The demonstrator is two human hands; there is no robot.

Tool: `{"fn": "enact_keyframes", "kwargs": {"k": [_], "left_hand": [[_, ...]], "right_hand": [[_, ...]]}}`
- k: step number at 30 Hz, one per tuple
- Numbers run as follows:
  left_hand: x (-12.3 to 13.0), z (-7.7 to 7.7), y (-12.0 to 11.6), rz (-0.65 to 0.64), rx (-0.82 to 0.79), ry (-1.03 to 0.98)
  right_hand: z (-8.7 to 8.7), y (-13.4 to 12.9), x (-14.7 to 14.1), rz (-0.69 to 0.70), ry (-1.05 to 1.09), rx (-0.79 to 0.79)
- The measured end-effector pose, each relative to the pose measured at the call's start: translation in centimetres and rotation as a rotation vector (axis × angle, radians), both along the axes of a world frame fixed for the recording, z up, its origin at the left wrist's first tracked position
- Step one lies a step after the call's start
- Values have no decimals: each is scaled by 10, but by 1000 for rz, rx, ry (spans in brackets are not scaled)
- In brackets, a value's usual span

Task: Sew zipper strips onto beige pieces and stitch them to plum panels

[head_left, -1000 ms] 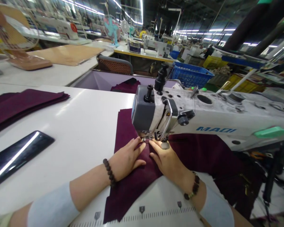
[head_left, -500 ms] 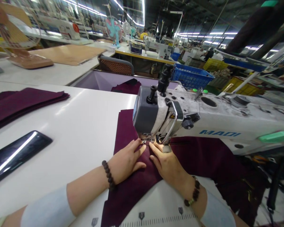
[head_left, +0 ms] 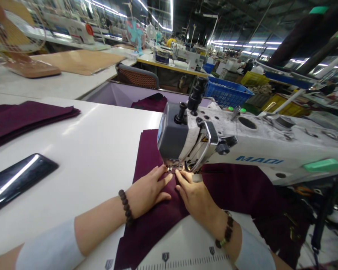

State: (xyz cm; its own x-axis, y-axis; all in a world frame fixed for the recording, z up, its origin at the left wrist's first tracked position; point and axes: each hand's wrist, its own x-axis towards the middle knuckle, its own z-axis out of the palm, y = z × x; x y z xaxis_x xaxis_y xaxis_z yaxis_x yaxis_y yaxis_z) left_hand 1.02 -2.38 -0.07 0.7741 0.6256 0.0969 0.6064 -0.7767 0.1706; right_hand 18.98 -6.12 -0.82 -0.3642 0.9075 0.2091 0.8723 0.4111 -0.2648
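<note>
Both hands have crept a little further toward the machine head than a second ago, the maroon fabric sliding with them, while the rest of the worktop looks unchanged. Now the left hand [head_left: 149,190] and right hand [head_left: 195,197] lie flat, palms down and fingers spread, side by side on the maroon fabric [head_left: 157,221], pressing it rather than gripping it. Their fingertips nearly meet just in front of the presser foot [head_left: 174,166] of the sewing machine [head_left: 242,144], which sits directly ahead of them, away from the near edge of the worktop [head_left: 101,150]. Fabric runs lengthwise from that near edge, under the foot and out behind the machine head. Neither hand is clearly nearer; the left fingertips look marginally closer to the foot.
</note>
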Motion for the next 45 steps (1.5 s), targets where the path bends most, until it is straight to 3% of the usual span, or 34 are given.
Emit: {"fn": "enact_keyframes", "kwargs": {"k": [6, 14, 45], "left_hand": [[4, 7, -4, -30, 93, 88], [3, 5, -5, 9, 96, 92], [2, 5, -3, -49, 92, 68]], "right_hand": [[3, -2, -6, -21, 20, -15], [1, -2, -5, -18, 26, 5], [-3, -1, -10, -87, -87, 34]]}}
